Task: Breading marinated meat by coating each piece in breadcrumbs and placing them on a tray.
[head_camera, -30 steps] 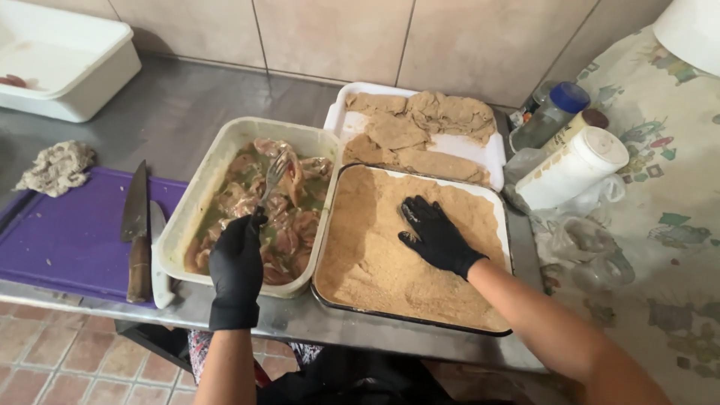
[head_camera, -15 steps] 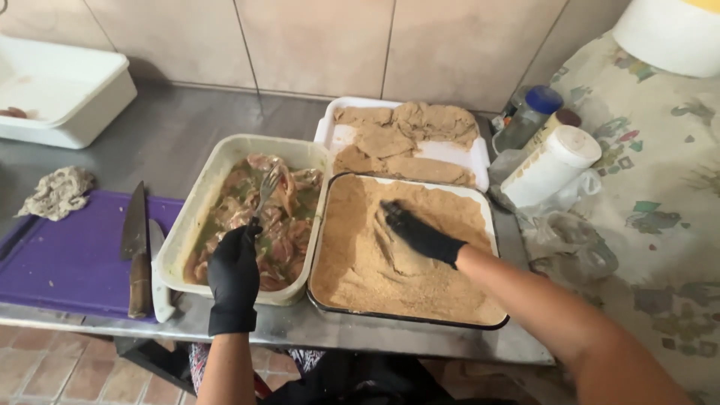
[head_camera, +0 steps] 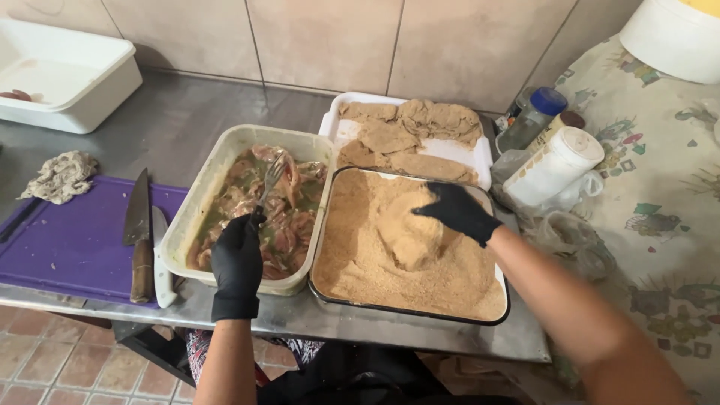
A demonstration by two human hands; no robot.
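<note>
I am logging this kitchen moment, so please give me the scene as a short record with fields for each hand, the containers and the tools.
left hand: black-gloved left hand grips a metal fork over the cream plastic tub of marinated meat
right hand: black-gloved right hand lifts a crumb-coated piece of meat in the dark-rimmed tray of breadcrumbs
behind: white tray of breaded cutlets
tools: wooden-handled knife on the purple cutting board
surface: steel counter

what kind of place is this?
Likely a kitchen prep area: tiled wall, steel counter, purple cutting board with a wooden-handled knife, and a dark tray of breadcrumbs beside marinated meat in a cream tub.
</note>
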